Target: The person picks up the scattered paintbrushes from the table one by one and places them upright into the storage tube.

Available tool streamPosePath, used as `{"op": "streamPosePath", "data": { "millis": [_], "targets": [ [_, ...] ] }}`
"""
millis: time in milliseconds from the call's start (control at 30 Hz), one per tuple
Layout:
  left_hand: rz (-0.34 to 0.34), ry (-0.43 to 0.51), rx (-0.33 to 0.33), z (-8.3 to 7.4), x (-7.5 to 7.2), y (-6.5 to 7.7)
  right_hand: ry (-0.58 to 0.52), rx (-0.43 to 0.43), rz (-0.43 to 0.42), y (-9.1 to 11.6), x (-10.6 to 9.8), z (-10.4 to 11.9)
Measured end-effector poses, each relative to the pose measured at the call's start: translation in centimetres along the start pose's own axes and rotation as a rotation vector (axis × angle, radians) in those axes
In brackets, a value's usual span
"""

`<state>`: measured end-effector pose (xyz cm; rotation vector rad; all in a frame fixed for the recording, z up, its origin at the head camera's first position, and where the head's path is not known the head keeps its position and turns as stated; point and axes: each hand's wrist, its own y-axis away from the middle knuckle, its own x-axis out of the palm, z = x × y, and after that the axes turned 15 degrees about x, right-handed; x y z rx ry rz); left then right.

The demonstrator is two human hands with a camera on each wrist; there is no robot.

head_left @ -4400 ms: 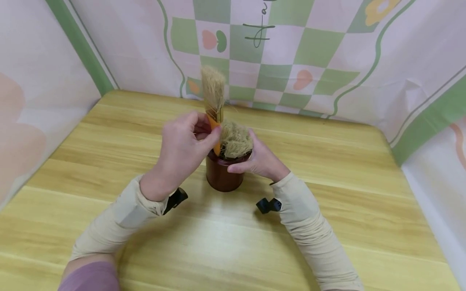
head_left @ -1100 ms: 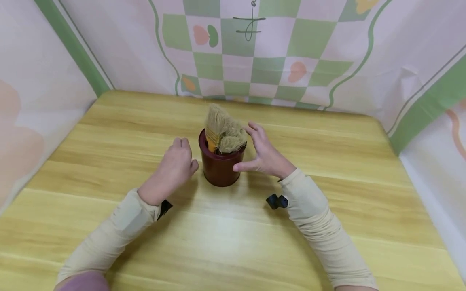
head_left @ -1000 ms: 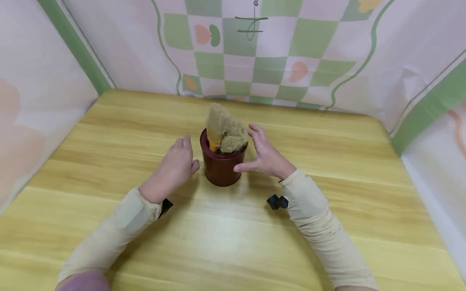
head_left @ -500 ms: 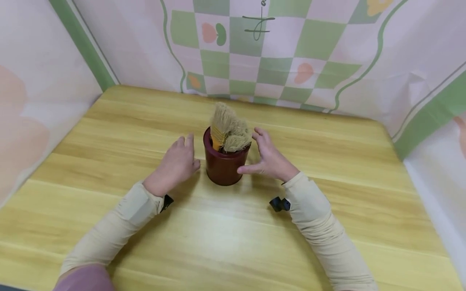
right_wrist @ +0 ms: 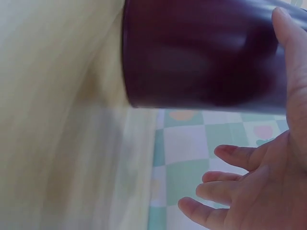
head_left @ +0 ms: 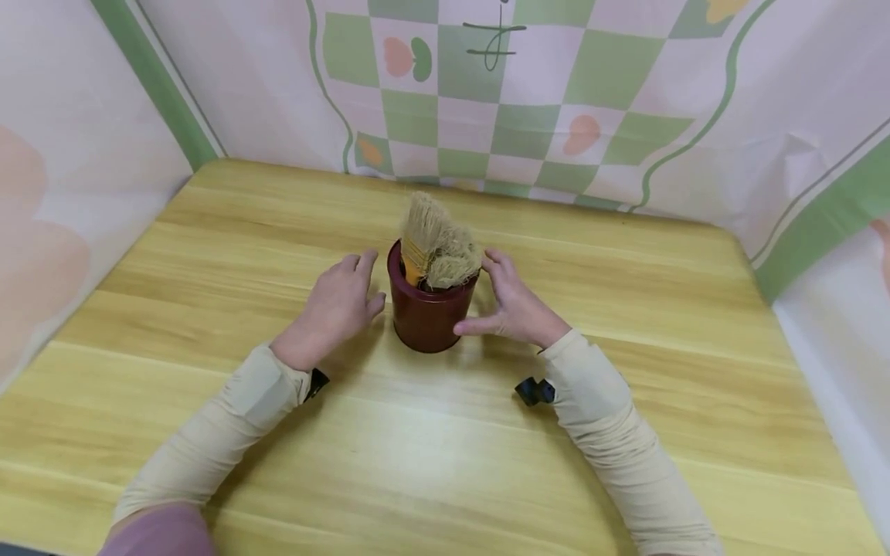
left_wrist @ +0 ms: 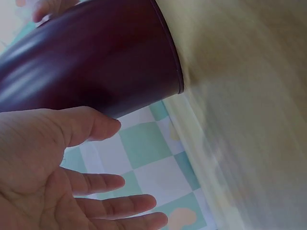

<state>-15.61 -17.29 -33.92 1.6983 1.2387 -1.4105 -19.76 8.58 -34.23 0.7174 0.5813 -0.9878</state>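
Observation:
A maroon metal can [head_left: 426,320] stands upright on the wooden table [head_left: 417,479]. Inside it, bristles up, leans a paintbrush [head_left: 422,235] with an orange handle, its lower part hidden by the can wall. Beside the brush a clump of tangled, straw-coloured fibres [head_left: 453,259] rises above the rim. To the left of the can is my left hand [head_left: 332,309], its fingers extended and apart in the left wrist view. On the other side my right hand [head_left: 518,307] is spread, the thumb [right_wrist: 290,40] overlapping the can's side and the other fingers beyond it.
A patterned cloth backdrop [head_left: 528,116] rises behind the table's back edge, with similar pale cloth at both sides. Small black devices [head_left: 535,391] stick out below the wrists.
Earlier my left hand pinched the orange handle while my right hand held the can. The brush now sits lower in the can, both hands are off it, and the left fingers have since straightened.

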Motion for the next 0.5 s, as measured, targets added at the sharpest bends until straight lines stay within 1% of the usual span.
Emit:
{"op": "streamPosePath", "data": {
  "millis": [100, 300, 500],
  "targets": [
    [0.010, -0.026, 0.019, 0.21, 0.07, -0.02, 0.020, 0.018, -0.008, -0.03, 0.19, -0.41],
    [0.126, -0.019, -0.047, 0.33, 0.07, -0.06, 0.062, 0.030, 0.003, -0.24, 0.27, -0.93],
    [0.154, -0.010, -0.082, 0.62, 0.33, 0.10, 0.064, 0.039, 0.024, -0.44, 0.26, -1.07]
  ]
}}
